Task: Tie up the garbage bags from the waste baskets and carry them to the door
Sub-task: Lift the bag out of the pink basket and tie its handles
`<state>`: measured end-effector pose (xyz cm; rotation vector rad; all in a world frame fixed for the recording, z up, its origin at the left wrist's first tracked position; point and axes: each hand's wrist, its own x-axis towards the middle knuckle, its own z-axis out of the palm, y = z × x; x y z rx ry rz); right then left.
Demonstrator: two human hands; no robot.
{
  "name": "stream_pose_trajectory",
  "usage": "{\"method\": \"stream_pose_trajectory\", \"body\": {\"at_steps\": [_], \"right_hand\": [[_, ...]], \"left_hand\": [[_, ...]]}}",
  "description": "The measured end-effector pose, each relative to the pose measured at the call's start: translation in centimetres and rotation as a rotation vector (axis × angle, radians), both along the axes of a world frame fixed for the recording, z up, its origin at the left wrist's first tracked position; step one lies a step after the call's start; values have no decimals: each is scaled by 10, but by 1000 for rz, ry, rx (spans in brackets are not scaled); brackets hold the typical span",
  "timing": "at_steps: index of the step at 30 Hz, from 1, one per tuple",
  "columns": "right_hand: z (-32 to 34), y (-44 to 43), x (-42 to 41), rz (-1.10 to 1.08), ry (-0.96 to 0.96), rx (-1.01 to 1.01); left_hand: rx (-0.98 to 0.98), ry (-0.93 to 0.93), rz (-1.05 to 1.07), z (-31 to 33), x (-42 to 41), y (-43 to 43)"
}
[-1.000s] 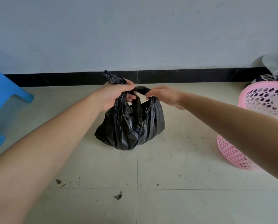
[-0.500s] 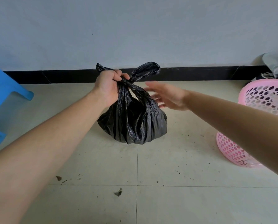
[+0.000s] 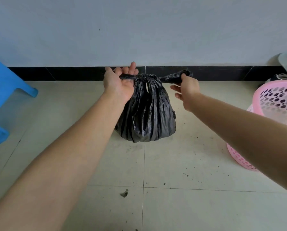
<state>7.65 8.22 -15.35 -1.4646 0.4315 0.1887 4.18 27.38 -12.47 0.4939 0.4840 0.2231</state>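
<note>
The black garbage bag (image 3: 147, 112) hung in mid-view above the tiled floor (image 3: 181, 205), its neck knotted between two twisted ends. The left hand (image 3: 120, 83) clutched one end, the right hand (image 3: 187, 90) pinched the other, both stretched apart sideways. A pink waste basket (image 3: 272, 120) stood to the right, a blue stool (image 3: 4, 97) to the left.
</note>
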Motion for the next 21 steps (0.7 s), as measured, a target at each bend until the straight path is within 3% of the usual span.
{"method": "stream_pose_trajectory", "body": {"at_steps": [5,7,10,16,21], "right_hand": [[-5,4,6,-217,3,610],[-17,-6,2,-285,47,643],[-34,-33,3,-372,143,426],[-35,-44,17,-362,-13,-106],[-34,-45,18,-138,-99,-114]], "left_hand": [[-99,185,157,-41,-28,-4],[45,336,174,-59,-36,14],[405,562,114,-77,-46,36],[611,555,102,-83,-39,21],[738,450,-11,-82,-36,-5]]}}
